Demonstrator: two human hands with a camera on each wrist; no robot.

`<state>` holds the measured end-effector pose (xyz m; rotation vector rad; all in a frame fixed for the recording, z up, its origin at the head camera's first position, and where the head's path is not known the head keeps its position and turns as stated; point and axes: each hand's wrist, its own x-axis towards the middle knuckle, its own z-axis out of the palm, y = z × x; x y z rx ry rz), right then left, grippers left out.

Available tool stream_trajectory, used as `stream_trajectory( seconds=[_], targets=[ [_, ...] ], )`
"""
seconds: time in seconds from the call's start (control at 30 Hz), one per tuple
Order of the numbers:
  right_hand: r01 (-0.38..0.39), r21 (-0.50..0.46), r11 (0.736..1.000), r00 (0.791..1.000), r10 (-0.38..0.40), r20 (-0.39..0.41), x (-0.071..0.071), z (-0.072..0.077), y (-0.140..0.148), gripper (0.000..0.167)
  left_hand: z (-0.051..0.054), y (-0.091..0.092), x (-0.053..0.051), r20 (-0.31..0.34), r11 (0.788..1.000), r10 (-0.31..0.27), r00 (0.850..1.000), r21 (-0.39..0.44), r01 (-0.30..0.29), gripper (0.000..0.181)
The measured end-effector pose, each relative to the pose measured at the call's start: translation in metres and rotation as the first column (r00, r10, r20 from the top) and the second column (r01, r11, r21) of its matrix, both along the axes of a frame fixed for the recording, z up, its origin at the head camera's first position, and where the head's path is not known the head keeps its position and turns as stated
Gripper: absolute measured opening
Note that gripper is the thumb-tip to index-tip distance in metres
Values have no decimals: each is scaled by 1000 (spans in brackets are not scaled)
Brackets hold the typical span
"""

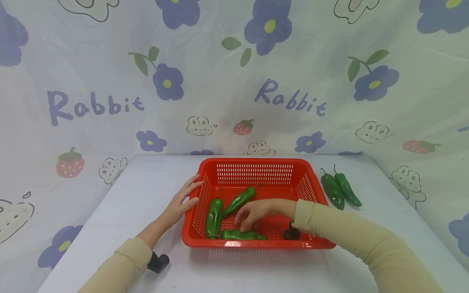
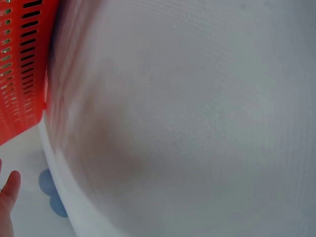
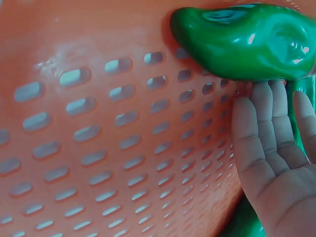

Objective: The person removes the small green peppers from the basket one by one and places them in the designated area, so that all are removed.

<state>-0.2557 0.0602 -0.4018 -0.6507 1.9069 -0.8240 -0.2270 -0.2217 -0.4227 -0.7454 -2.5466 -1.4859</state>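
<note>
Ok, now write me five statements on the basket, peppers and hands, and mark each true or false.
1. The red basket contains three green peppers. True.
2. The two peppers outside the basket lie to its left in the head view. False: the outside pair lies to its right.
3. The left hand is at the basket's left rim. True.
4. The right hand is outside the basket. False: it reaches inside, by the frontmost pepper.
5. Both hands are gloved. False: both are bare.
</note>
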Motion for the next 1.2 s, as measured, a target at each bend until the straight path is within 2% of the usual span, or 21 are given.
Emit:
stream_trajectory(
  seconds=[0.17,0.7,1.2],
  targets=[
    [-25,8,1000,999,25,-20,1,0,-2,24,-1,0,-2,-4,1000,-4,1000,-1,4,46],
    [-97,29,995,995,98,-15,2,0,-2,22,-3,0,-2,-10,1000,0,1000,-10,0,46],
    [-94,7,996,996,94,-3,-2,-3,0,24,-3,0,-1,-3,1000,-1,1000,-9,1,47]
  ],
)
